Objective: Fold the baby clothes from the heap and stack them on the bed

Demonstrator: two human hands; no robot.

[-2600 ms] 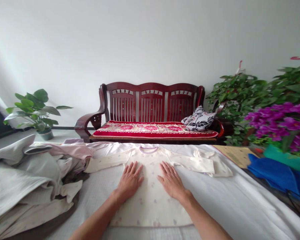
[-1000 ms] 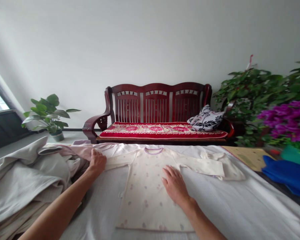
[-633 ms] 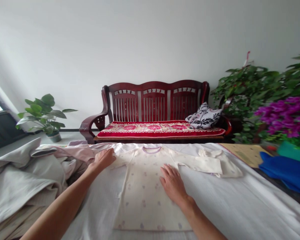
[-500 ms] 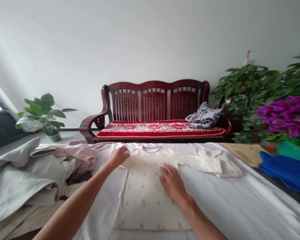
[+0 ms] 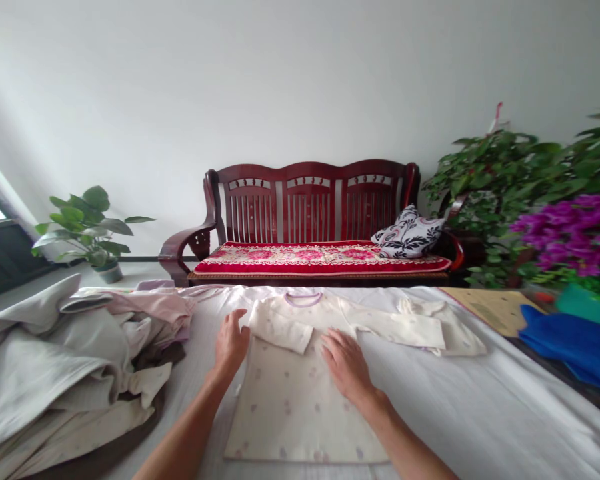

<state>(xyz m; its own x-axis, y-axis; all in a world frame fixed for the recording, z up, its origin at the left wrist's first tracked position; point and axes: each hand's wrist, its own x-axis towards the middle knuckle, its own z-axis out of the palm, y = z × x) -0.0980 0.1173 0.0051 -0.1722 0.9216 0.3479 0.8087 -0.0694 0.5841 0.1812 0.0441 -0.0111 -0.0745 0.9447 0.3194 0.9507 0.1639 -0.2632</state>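
Hiding part of shirt [image 5: 290,407]: right forearm [image 5: 410,437]

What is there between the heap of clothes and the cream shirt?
In the head view: the left hand and its forearm, over white cloth.

A person's two uncovered arms are seen from the wearer's own viewpoint, the left forearm [image 5: 187,423] and the right forearm [image 5: 407,430] both smooth and rounded, slim at the wrist and broadening toward the lower edge of the view, which cuts them off below the elbow. The left hand [image 5: 231,347] is bare, with a gently curved back and a distinct thumb. The right hand [image 5: 349,368], also bare, has a broad back narrowing into the wrist and tapering fingers [image 5: 336,338], their nails too small and blurred to make out.
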